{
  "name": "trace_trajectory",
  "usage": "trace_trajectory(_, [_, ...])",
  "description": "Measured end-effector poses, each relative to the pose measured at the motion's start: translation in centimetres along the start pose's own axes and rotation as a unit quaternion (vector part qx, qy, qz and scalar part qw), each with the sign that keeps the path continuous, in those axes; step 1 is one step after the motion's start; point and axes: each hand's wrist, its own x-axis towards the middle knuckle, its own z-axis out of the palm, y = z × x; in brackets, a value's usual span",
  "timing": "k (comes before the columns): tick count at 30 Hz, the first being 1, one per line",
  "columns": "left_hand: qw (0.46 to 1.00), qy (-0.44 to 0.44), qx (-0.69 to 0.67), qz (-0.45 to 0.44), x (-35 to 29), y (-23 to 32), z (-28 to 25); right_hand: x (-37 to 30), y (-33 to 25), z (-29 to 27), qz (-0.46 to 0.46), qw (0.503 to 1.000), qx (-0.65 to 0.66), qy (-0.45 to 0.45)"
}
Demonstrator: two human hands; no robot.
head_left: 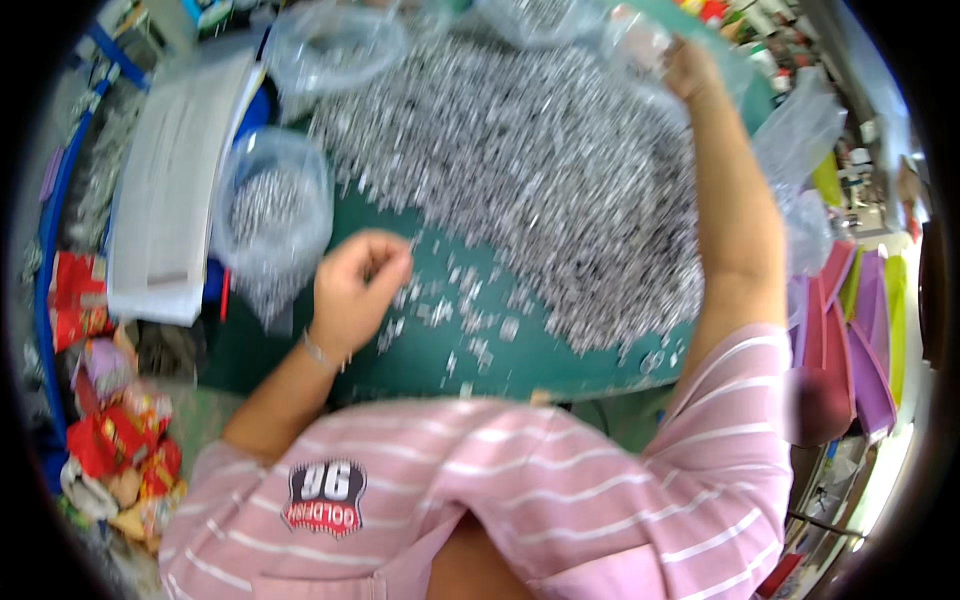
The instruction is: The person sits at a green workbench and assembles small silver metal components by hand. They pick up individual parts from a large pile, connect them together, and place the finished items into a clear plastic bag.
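A wide heap of small silvery pieces (520, 150) covers much of the green table (400, 365). My left hand (352, 285) is over the near left edge of the heap, its fingers curled in and thumb drawn toward the index finger; whatever may be in the pinch is too small to make out. Several loose pieces (440, 312) lie scattered beside it. My right arm stretches to the far right, where my right hand (692, 68) is at a clear plastic bag (638, 45). Motion blurs those fingers, so their grip is unclear.
Left of my left hand stands a clear bag (268, 205) partly filled with similar pieces, beside a stack of paper sheets (165, 200). More open bags (335, 50) line the far edge. Purple and pink bins (855, 340) are at right; red packets (115, 435) lie at lower left.
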Motion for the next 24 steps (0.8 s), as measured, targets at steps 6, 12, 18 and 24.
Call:
trace_trajectory(6, [0.998,0.003,0.045,-0.037,-1.3,-0.6,-1.5,-9.2,3.8,-1.0,-0.209,0.967,-0.133,-0.064])
trace_trajectory(12, [0.974,-0.078,0.206,0.06,-0.7,0.0,-0.1,-27.8,11.4,1.7,-0.338,0.791,-0.396,-0.32])
trace_trajectory(18, [0.909,-0.078,0.322,0.253,2.0,-2.4,3.1,-30.3,16.2,2.7,-0.387,0.748,-0.466,-0.271])
trace_trajectory(24, [0.916,-0.085,0.334,0.205,1.5,-2.9,2.5,-30.9,16.0,1.9,-0.333,0.831,-0.391,-0.214])
